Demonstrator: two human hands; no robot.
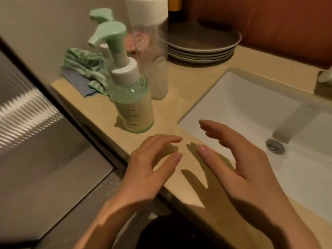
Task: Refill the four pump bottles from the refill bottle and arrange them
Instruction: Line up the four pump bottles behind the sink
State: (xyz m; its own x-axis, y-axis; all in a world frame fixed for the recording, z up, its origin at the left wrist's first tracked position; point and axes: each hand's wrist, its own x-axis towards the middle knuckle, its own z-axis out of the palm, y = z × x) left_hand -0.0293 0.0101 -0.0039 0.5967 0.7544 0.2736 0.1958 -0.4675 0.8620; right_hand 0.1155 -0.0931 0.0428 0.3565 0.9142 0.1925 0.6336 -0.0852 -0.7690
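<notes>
A green pump bottle [133,97] with a pale label stands upright on the beige counter [188,81], left of the sink. Behind it a second green pump head [101,15] shows, its body mostly hidden. A tall clear refill bottle [152,51] with a white cap stands just right of them. My left hand [149,169] hovers over the counter's front edge, fingers relaxed and spread, holding nothing. My right hand [239,162] hovers beside it over the sink's corner, fingers straight, also holding nothing. Both hands are apart from the bottles.
A white sink basin [242,112] with a metal drain [274,146] fills the right. A stack of grey plates [203,49] sits at the back. A green patterned cloth [84,69] lies by the wall. A ribbed glass panel [36,123] borders the left.
</notes>
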